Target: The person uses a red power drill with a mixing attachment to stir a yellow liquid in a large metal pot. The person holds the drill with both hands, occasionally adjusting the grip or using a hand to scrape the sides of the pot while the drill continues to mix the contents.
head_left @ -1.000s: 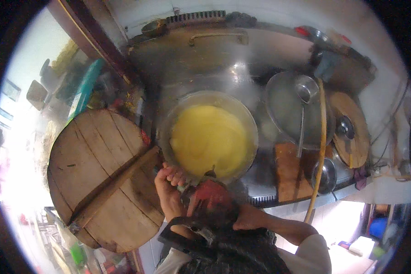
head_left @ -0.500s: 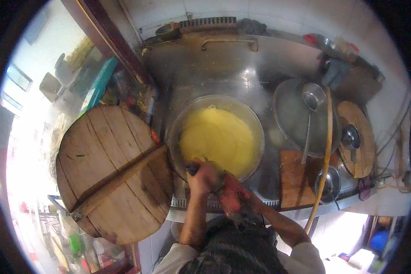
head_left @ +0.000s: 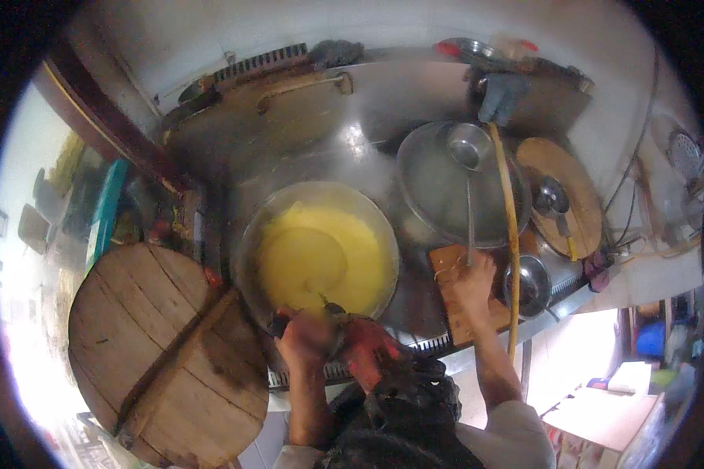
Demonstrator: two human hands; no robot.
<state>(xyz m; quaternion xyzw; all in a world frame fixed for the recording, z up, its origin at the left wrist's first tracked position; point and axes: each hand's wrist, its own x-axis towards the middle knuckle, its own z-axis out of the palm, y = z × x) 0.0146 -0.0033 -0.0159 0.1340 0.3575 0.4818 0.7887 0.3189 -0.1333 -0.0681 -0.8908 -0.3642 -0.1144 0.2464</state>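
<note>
My left hand is closed on a red-and-black handheld power tool like a drill, its grip partly blurred. A thin shaft runs from the tool into the thick yellow batter in a wide metal pan. The batter's surface shows a round swirl. My right hand is over a wooden board, its fingers round the lower end of a long-handled ladle. The ladle's bowl rests in a large metal basin; the handle's very end is hidden by my fingers.
At left lies a large round wooden lid with a crossbar. A yellow hose runs down between the basin and a second wooden lid, which bears a dark ladle. A metal bowl stands by the front edge.
My right hand has left the power tool and moved right to the ladle's handle. My left hand stays on the tool. The view has shifted right and turned.
</note>
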